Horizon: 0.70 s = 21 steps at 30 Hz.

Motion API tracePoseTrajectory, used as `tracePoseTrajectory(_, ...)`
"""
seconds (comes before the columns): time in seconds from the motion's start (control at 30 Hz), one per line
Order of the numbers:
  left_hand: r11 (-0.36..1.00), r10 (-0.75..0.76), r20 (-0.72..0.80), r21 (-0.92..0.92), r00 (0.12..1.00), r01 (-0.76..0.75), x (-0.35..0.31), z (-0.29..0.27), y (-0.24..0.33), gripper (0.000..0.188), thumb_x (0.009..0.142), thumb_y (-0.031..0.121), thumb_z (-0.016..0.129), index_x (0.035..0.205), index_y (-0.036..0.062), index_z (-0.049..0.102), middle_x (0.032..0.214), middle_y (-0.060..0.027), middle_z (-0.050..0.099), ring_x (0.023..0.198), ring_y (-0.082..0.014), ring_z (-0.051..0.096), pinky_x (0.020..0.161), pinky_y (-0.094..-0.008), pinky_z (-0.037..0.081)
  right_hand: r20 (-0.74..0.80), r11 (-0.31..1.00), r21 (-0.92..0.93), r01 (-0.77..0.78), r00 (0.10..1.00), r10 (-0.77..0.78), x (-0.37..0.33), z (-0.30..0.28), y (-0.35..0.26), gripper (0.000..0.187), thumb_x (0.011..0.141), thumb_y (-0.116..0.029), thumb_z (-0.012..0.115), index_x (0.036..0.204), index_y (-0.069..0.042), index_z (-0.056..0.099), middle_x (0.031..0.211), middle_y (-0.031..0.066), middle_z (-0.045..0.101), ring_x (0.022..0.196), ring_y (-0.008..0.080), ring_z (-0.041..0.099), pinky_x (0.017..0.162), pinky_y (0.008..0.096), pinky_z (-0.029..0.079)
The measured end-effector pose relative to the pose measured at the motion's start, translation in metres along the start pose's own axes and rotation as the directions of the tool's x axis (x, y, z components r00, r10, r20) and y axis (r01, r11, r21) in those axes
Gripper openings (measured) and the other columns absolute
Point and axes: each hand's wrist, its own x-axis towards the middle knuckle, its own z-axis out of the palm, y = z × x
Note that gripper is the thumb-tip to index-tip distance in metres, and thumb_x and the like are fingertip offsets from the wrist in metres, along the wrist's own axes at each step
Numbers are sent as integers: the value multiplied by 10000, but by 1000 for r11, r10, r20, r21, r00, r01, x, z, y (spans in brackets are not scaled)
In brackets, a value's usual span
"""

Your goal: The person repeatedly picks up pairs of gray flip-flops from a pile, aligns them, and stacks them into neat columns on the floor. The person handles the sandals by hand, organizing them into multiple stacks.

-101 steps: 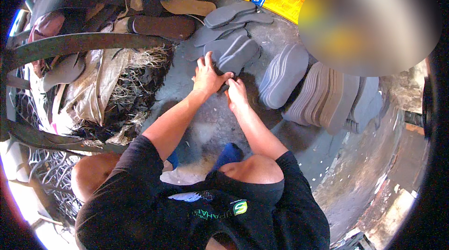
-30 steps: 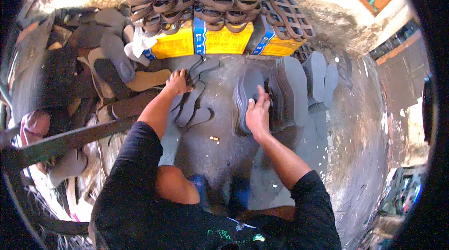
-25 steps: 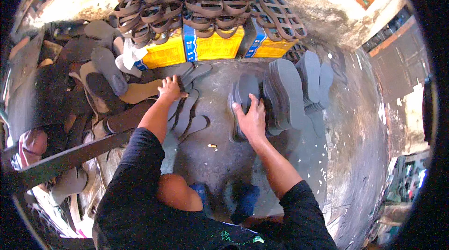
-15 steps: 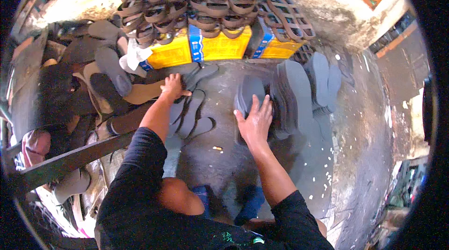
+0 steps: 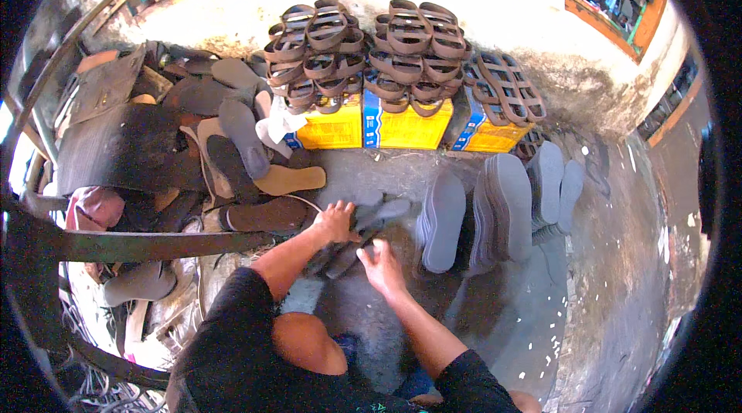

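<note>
Several loose grey shoe soles (image 5: 384,210) lie on the floor at the middle, around both hands. My left hand (image 5: 334,223) rests over the left side of these soles, fingers stretched forward and a little apart. Close by, my right hand (image 5: 382,268) is at the right edge of a darker sole (image 5: 345,260), thumb and forefinger apart and nothing seen between them. Both hands are slightly blurred, and part of the loose soles is hidden under them. Right of my hands stands a stack of grey soles (image 5: 444,220), its edges lined up.
Another taller sole stack (image 5: 506,200) and smaller stacks (image 5: 547,181) stand further right. Brown strapped sandals (image 5: 410,42) are piled on yellow boxes (image 5: 406,125) along the wall. A heap of sole scraps (image 5: 247,135) and a dark metal bar (image 5: 166,245) lie left. White bits dot the floor at right.
My right hand has left the sole stack and moved left to the loose soles beside my left hand. The view has shifted, so the boxes and stacks sit lower and further right.
</note>
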Motion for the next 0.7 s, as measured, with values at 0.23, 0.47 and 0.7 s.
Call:
tracePoseTrajectory(0.23,805,-104,8,-587,995,89,-1,75,-81,1150,868,837,541,1549,-69,350,1577,-326,385,1489,-441,356,1230,-464,316,400,539,463,-704,708,581,2,75,29,966,869,-661,731,1463,22,393,1371,189,554,1070,286,669,821,466,582)
tracePoseTrajectory(0.47,657,-18,200,-737,980,162,-8,48,-38,1103,805,678,779,1527,-48,369,1500,-280,499,1402,-392,485,1139,-487,414,428,367,667,-648,737,524,17,34,30,1064,824,-653,786,1557,-61,293,1495,163,425,1288,318,456,957,613,470)
tracePoseTrajectory(0.7,299,-64,255,-918,965,263,-33,71,-68,1235,691,620,909,1597,41,302,1561,-231,435,1456,-373,384,1173,-538,313,455,274,799,-536,836,308,24,43,-25,558,922,-491,733,1264,-61,640,1255,96,653,1131,235,606,977,443,477)
